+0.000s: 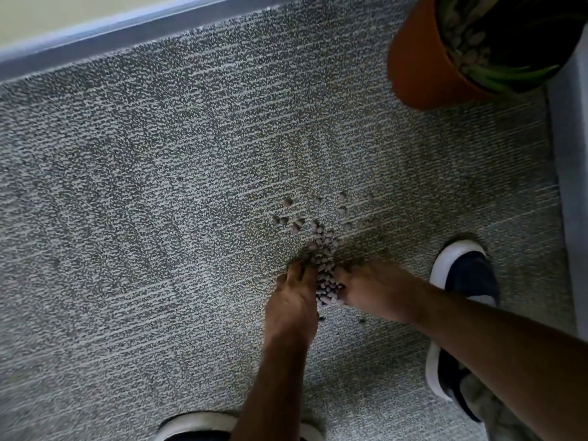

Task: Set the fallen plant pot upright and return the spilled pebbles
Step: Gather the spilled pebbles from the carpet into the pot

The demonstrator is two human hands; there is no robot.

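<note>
**Pot back up, pebbles being scooped off the carpet**

So the orange plant pot [420,68] was seen standing upright at the top right, next to a pale grey wall edge [569,160], with green leaves and some pebbles visible inside it. It was well apart from the mess.

The spilled pebbles [324,268] were piled in a narrow heap on the grey flecked carpet [143,202], and a few loose ones [288,201] were scattered just beyond the heap, toward the pot.

The left hand [294,297] and the right hand [375,289] were both pressed down on the carpet on either side of the heap, cupped inward with fingers loosely curved, so the pile was squeezed between them. Nothing was actually gripped or lifted, the pebbles were just hemmed in by the two palms.

A dark shoe with a white sole [464,272] was planted to the right of the hands, and another white-soled shoe [197,424] was partly caught at the bottom edge. A grey baseboard [111,36] was running along the top left.
</note>
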